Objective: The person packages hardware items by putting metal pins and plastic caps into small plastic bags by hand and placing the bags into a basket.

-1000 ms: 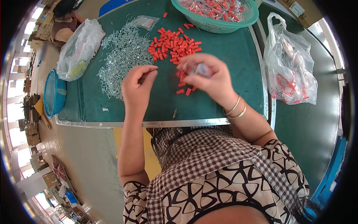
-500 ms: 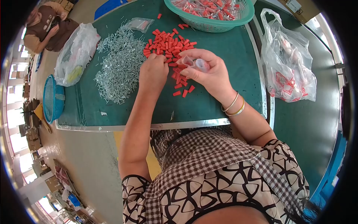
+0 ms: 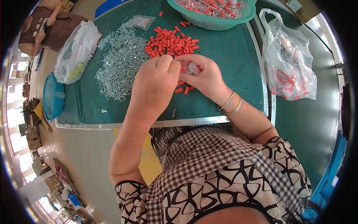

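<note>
My right hand is closed around a small clear plastic bag, held by thumb and fingers, with a bit of red showing at its left side. My left hand meets it at the bag's mouth, fingers bent and pressed together; what its fingertips hold is hidden behind the hand. Just beyond both hands is a pile of red plastic caps, some lying under the right hand. A heap of small silvery metal pins or screws spreads out left of my left hand.
A green basket of filled bags stands at the table's far side. A small clear packet lies behind the metal heap. Plastic carrier bags lie left and right. A blue basket is at the left edge; a person is beyond.
My left hand has come away from the red caps, moving right and toward me, to meet the bag in my right hand. The other person's arms have shifted.
</note>
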{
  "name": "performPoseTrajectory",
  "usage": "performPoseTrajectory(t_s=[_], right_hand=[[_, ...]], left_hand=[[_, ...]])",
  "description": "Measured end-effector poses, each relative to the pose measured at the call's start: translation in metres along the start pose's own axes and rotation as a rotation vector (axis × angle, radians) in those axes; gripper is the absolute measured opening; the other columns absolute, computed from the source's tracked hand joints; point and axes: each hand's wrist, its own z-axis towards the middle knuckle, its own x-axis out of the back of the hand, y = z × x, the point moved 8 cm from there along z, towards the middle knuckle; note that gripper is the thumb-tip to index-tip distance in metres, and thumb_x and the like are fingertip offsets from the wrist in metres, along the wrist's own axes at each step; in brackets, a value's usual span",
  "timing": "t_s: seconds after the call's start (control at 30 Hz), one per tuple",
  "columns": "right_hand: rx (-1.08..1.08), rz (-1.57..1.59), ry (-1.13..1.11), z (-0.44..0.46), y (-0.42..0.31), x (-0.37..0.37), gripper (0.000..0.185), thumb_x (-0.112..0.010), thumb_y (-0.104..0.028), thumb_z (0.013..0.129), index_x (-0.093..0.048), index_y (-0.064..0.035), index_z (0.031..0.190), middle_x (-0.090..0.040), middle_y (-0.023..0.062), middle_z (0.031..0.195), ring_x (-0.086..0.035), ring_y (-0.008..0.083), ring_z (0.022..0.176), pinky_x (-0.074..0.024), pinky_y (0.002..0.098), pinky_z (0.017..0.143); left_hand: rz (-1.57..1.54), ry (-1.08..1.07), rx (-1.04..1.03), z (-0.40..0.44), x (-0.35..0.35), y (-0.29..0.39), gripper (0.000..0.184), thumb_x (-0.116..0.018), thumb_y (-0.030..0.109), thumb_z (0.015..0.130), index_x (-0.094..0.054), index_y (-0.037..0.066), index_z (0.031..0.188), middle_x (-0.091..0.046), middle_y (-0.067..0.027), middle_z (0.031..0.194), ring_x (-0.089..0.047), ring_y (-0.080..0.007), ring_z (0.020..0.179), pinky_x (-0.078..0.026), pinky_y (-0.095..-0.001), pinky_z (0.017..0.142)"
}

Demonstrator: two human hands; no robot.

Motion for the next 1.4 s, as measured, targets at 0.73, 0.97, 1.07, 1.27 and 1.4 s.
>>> performPoseTrajectory(t_s=[0.73, 0.97, 1.07, 1.27, 1.4], right_hand=[[-0.065, 0.187, -0.048, 0.004, -0.003, 0.005, 0.034, -0.075, -0.006, 0.08, -0.065, -0.0011, 0.112, -0.068, 0.0043, 0.094, -0.064, 0.012, 0.087, -0.0527, 0.0268, 0.082], [-0.095, 0.158, -0.115, 0.004, -0.002, 0.0, 0.034, -0.075, -0.003, 0.079, -0.066, -0.002, 0.113, -0.065, 0.0024, 0.092, -0.06, 0.0085, 0.083, -0.0515, 0.025, 0.078], [-0.147, 0.218, -0.16, -0.002, 0.006, -0.011, 0.036, -0.076, -0.006, 0.078, -0.066, -0.0036, 0.112, -0.067, 0.0049, 0.091, -0.062, 0.0134, 0.082, -0.0525, 0.028, 0.077], [0.044, 0.072, -0.116, -0.002, -0.011, -0.007, 0.037, -0.078, -0.012, 0.077, -0.067, -0.0055, 0.112, -0.069, 0.0087, 0.092, -0.065, 0.0188, 0.079, -0.0527, 0.0307, 0.073], [0.044, 0.041, -0.126, -0.002, -0.018, -0.006, 0.04, -0.078, -0.012, 0.076, -0.066, -0.0054, 0.114, -0.069, 0.0084, 0.09, -0.064, 0.0187, 0.077, -0.0529, 0.0307, 0.072]], left_hand=[[-0.319, -0.091, 0.271, -0.057, -0.075, -0.002, 0.02, -0.07, 0.003, 0.077, -0.067, 0.002, 0.097, -0.063, -0.0114, 0.089, -0.062, -0.0249, 0.073, -0.05, -0.0332, 0.064], [-0.728, 0.18, 0.555, -0.059, -0.044, -0.038, 0.012, -0.069, 0.001, 0.084, -0.066, -0.001, 0.095, -0.068, -0.0074, 0.09, -0.063, -0.0153, 0.071, -0.05, -0.0261, 0.062], [-0.914, 0.435, 0.555, -0.054, -0.019, -0.039, 0.008, -0.069, -0.001, 0.084, -0.066, -0.001, 0.092, -0.069, -0.0052, 0.093, -0.062, -0.0087, 0.073, -0.049, -0.0207, 0.064], [-0.52, 0.466, 0.203, -0.034, -0.012, -0.014, 0.014, -0.072, -0.003, 0.079, -0.066, 0.0, 0.091, -0.069, -0.0103, 0.096, -0.066, -0.0197, 0.083, -0.052, -0.029, 0.074], [-0.46, 0.449, 0.145, -0.036, -0.014, -0.014, 0.019, -0.071, -0.005, 0.074, -0.068, 0.005, 0.09, -0.063, -0.0067, 0.099, -0.063, -0.0226, 0.08, -0.051, -0.0324, 0.068]])
